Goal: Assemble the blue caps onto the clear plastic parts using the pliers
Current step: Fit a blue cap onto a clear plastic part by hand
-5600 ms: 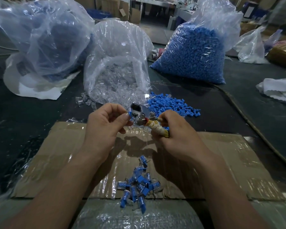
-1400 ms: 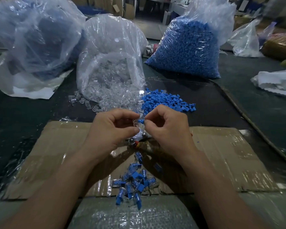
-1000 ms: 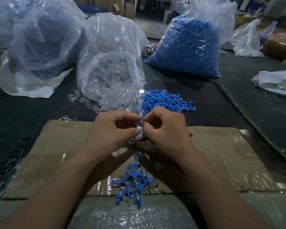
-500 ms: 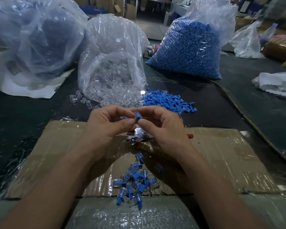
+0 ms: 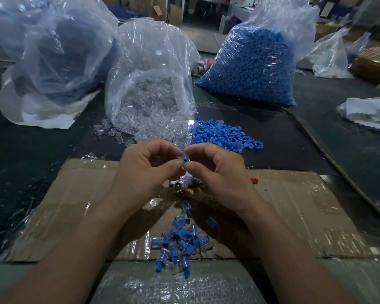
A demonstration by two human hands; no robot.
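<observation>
Between the fingertips: small blue plastic cap [image 5: 185, 157], pinched by left hand [image 5: 145, 170] and right hand [image 5: 217, 172]
Beneath the hands: metal pliers [image 5: 179, 187], partly hidden, on taped brown cardboard sheet [image 5: 294, 205]
Nearer: pile of blue-capped clear pieces [image 5: 180, 242]
Beyond: loose heap of blue caps [image 5: 224, 137]; bag of clear plastic parts [image 5: 149, 102]

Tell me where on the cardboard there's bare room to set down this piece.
Two bare patches for the piece: the cardboard right of the right hand, out to its edge, and the left stretch beyond the left hand. The middle is crowded: the pliers lie under the hands, with the pile of finished pieces nearer you.
</observation>
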